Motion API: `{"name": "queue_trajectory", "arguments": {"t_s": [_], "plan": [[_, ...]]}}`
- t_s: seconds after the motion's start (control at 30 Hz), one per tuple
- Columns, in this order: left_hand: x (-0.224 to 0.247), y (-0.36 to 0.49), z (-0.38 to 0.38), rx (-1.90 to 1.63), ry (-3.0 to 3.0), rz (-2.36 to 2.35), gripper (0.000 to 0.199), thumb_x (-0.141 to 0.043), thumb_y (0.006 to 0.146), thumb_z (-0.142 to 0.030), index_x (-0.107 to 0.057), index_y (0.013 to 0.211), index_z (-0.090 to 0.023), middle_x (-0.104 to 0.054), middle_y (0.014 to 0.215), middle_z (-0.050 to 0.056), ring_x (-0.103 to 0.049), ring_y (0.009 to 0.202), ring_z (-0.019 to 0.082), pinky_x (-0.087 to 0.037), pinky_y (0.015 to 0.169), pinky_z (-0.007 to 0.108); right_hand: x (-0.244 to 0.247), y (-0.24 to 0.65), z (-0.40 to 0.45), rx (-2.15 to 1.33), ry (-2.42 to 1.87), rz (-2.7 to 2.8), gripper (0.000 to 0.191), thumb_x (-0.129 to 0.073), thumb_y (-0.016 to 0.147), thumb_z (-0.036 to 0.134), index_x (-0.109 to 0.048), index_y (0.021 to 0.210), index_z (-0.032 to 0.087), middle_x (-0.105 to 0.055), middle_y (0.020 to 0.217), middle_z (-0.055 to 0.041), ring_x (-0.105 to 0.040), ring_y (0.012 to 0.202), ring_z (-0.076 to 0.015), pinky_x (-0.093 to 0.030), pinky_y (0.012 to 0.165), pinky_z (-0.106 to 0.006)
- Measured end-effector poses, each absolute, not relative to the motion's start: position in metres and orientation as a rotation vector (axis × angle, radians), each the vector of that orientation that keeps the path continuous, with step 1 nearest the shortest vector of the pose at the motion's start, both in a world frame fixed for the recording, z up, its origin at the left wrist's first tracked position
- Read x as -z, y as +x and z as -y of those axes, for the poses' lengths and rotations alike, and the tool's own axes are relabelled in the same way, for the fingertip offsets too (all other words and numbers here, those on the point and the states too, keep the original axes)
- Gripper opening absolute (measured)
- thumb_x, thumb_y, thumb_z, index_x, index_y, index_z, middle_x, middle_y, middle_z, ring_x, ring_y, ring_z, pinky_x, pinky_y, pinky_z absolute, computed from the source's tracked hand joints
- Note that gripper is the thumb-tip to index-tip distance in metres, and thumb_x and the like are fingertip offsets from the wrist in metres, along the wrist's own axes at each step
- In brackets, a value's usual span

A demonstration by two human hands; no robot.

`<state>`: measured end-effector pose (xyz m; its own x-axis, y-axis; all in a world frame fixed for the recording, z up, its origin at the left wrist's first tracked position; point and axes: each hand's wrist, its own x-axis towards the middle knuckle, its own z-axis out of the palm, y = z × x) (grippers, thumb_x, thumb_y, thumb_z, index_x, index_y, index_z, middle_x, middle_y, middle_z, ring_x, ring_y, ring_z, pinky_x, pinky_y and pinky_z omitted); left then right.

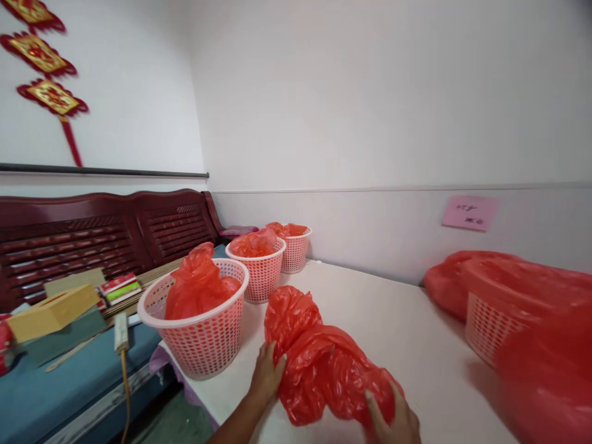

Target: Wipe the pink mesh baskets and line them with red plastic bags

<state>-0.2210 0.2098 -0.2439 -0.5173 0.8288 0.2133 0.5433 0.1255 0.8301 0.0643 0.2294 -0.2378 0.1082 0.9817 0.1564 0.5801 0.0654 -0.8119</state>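
Observation:
A crumpled red plastic bag point(324, 364) lies across the front of the white table, bunched up at its far left end. My left hand point(268, 373) holds the bag's left side, with the thumb against the plastic and the fingertips partly hidden behind it. At the near right end, my right hand point(395, 416) grips the bag between thumb and fingers. Whatever the bag may contain is hidden by the plastic. Just left of it stands a pink perforated basket point(208, 345) with another red plastic bag point(197, 283) inside.
Behind, along the table's left edge, are a second pink basket point(261, 277) and a third basket point(296, 250), both holding red bags. A red-covered basket point(490, 327) stands at the right. A wooden bench point(171, 231) with a yellow tissue box point(50, 311) and power strip point(121, 333) is left.

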Motion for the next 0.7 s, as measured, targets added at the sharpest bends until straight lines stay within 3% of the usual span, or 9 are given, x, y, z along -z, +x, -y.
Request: {"name": "queue_trajectory", "arguments": {"t_s": [0.07, 0.17, 0.27, 0.37, 0.53, 0.7], "plan": [[0.251, -0.218, -0.208, -1.391, 1.298, -2.063, 0.055, -0.055, 0.078, -0.045, -0.061, 0.122, -0.013, -0.056, 0.133, 0.017, -0.051, 0.126, 0.027, -0.036, 0.110, 0.036, 0.250, 0.047, -0.245, -0.711, -1.623, 1.638, 0.071, -0.044, 0.082, 0.055, -0.046, 0.132, 0.005, -0.056, 0.129, -0.0249, -0.052, 0.121, -0.0385, -0.043, 0.099, -0.051], [0.260, -0.223, -0.190, -1.527, 1.158, -2.055, 0.052, -0.050, 0.080, -0.049, -0.062, 0.119, -0.017, -0.058, 0.131, 0.013, -0.052, 0.125, 0.023, -0.038, 0.109, 0.033, 0.263, 0.030, -0.248, -0.784, -1.573, 1.806, 0.064, -0.043, 0.081, 0.053, -0.053, 0.124, 0.007, -0.058, 0.128, -0.0235, -0.053, 0.120, -0.0356, -0.044, 0.097, -0.047], [0.270, -0.250, -0.150, -1.653, 0.890, -2.123, 0.052, -0.043, 0.079, -0.056, -0.062, 0.108, -0.017, -0.066, 0.113, 0.013, -0.063, 0.108, 0.025, -0.051, 0.094, 0.036, 0.264, 0.023, -0.244, -0.782, -1.587, 1.870, 0.056, -0.042, 0.082, 0.047, -0.054, 0.123, 0.012, -0.060, 0.125, -0.0187, -0.055, 0.118, -0.0316, -0.046, 0.092, -0.041], [0.278, -0.293, -0.105, -1.743, 0.602, -2.234, 0.054, -0.046, 0.069, -0.064, -0.059, 0.092, -0.017, -0.067, 0.095, 0.012, -0.068, 0.093, 0.030, -0.056, 0.078, 0.041, 0.260, 0.022, -0.244, -0.788, -1.588, 1.839, 0.048, -0.045, 0.080, 0.042, -0.058, 0.117, 0.016, -0.065, 0.116, -0.0152, -0.060, 0.111, -0.0293, -0.047, 0.087, -0.037], [0.287, -0.350, -0.077, -1.836, 0.574, -2.347, 0.050, -0.062, 0.056, -0.054, -0.058, 0.093, -0.020, -0.063, 0.105, 0.010, -0.060, 0.108, 0.034, -0.047, 0.096, 0.047, 0.257, 0.022, -0.245, -0.888, -1.533, 1.841, 0.040, -0.047, 0.077, 0.038, -0.064, 0.107, 0.018, -0.068, 0.108, -0.0141, -0.063, 0.104, -0.0291, -0.048, 0.081, -0.037], [0.306, -0.361, -0.098, -1.865, 0.625, -2.340, 0.056, -0.061, 0.057, -0.051, -0.054, 0.100, -0.016, -0.060, 0.108, 0.013, -0.059, 0.110, 0.034, -0.042, 0.102, 0.049, 0.260, 0.019, -0.244, -0.844, -1.636, 1.840, 0.037, -0.047, 0.074, 0.031, -0.063, 0.105, 0.018, -0.068, 0.110, -0.0128, -0.062, 0.107, -0.0278, -0.048, 0.085, -0.035]]}}
